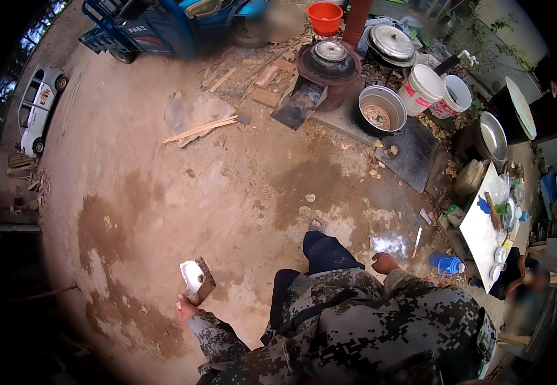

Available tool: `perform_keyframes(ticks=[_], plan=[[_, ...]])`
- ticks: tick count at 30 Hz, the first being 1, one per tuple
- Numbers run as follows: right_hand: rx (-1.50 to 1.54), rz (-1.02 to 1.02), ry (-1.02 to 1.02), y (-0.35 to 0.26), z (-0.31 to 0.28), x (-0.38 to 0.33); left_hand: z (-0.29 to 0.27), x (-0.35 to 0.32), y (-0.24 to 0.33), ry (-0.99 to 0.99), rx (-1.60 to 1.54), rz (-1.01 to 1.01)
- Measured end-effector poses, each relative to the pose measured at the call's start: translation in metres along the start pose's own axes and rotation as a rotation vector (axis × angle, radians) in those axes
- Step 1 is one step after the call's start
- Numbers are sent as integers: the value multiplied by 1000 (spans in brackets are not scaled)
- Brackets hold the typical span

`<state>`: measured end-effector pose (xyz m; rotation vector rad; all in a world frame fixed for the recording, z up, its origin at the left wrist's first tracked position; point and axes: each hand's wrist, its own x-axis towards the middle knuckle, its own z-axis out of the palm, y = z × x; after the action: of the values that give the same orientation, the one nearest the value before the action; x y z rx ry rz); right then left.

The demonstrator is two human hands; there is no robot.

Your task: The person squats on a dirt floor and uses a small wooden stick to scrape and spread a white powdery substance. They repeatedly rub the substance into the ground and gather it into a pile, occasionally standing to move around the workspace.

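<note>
At the lower left, my left hand (190,308) is closed around the near end of a small brown, tray-like piece with a white inner face (192,276). It is held out over the dirt ground, and its exact kind is unclear. My right hand (385,263) hangs at my right side with the fingers curled in, and nothing shows in it. Just beyond that hand a patch of white powder (391,245) lies on the ground. To its right stands a blue jug (446,263), with a thin white stick (417,243) lying nearby.
A stove (328,67) with a lidded pot stands at the back, beside a large metal pot (382,110) and white buckets (423,88). On the right is a white table (477,221) with bowls. Wooden strips (201,129) lie ahead; a blue vehicle (156,32) is parked farther off.
</note>
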<state>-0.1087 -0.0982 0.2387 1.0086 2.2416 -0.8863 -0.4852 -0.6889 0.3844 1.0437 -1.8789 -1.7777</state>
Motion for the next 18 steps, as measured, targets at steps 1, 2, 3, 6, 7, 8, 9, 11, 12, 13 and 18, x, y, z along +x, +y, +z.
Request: perform_keyframes(ticks=[1, 2, 3, 6, 7, 8, 9, 11, 12, 13, 18], plan=[[51, -88, 48, -32, -18, 22, 23, -6, 18, 70, 72, 4], [26, -172, 61, -73, -45, 43, 39, -4, 38, 56, 112, 28], [89, -212, 167, -101, -67, 59, 66, -6, 55, 14, 159, -19], [241, -269, 215, -202, -134, 113, 97, 76, 50, 23, 62, 50], [227, -256, 230, -217, -149, 132, 124, 87, 52, 1, 9, 73], [212, -242, 248, -233, -163, 150, 149, 96, 53, 9, -33, 56], [198, -226, 267, -247, -174, 165, 174, 105, 55, -20, -45, 47], [200, -201, 297, -270, -194, 192, 229, 116, 67, -62, -71, 28], [229, -151, 287, -288, -204, 199, 257, 132, 69, -102, -72, 41], [258, -99, 278, -304, -211, 207, 285, 148, 71, -143, -73, 54], [196, 68, 241, -343, -187, 232, 455, 180, 101, -381, 4, 15]])
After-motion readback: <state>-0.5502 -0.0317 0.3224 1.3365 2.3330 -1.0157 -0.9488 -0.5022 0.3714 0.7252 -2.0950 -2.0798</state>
